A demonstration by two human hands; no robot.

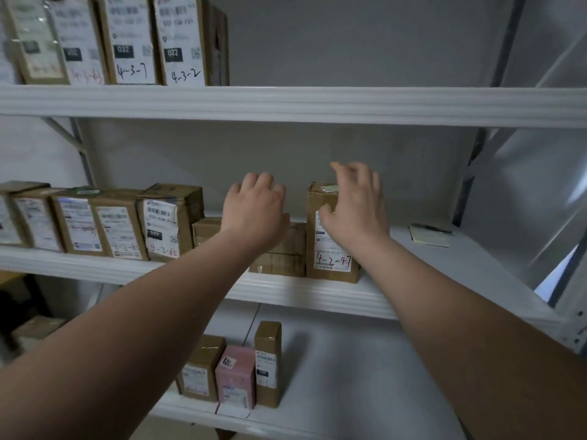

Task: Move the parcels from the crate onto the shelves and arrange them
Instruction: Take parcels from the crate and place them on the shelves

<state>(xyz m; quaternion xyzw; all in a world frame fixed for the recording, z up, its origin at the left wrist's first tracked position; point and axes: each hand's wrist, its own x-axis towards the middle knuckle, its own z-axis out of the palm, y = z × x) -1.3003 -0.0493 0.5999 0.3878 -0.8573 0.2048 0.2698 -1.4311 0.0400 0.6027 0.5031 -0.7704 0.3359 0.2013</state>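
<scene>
An upright cardboard parcel [330, 249] with the label 4-2-47 stands on the middle shelf [317, 296]. My right hand [352, 208] hovers in front of its upper part with fingers spread, and I cannot tell if it touches. My left hand [254, 211] is just left of it, over a low flat brown parcel [282, 252], with curled fingers that hold nothing. A row of labelled parcels [95, 223] fills the left of this shelf. The crate is out of sight.
The top shelf [317, 104] carries a row of labelled boxes [127, 39] at the left. On the bottom shelf [349, 376] stand two brown parcels and a pink one [235, 376]. A notepad [430, 236] lies at the right of the middle shelf. Grey uprights stand at the right.
</scene>
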